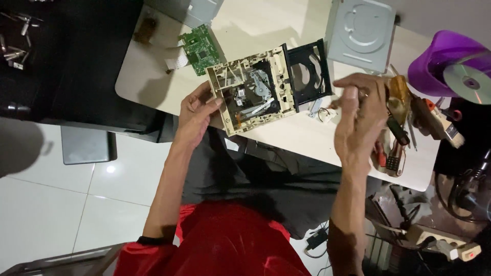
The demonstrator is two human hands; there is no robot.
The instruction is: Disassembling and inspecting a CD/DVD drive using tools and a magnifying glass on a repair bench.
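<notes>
An opened optical disc drive [255, 87] with a beige plastic frame and a black disc tray [307, 71] pulled out lies tilted on the white table [286, 138]. My left hand [197, 112] grips the drive's lower left corner, thumb on the frame. My right hand [358, 117] hovers to the right of the drive, fingers curled around a small part that is too blurred to identify. A small white connector with wires [325, 113] lies just left of that hand.
A green circuit board [200, 48] with a ribbon cable lies behind the drive. A grey metal drive cover [360, 33] sits at the back right. Screwdrivers and pliers [404, 117] crowd the right edge, near a purple bowl [445, 61] and a disc [468, 82]. A power strip [445, 243] rests below.
</notes>
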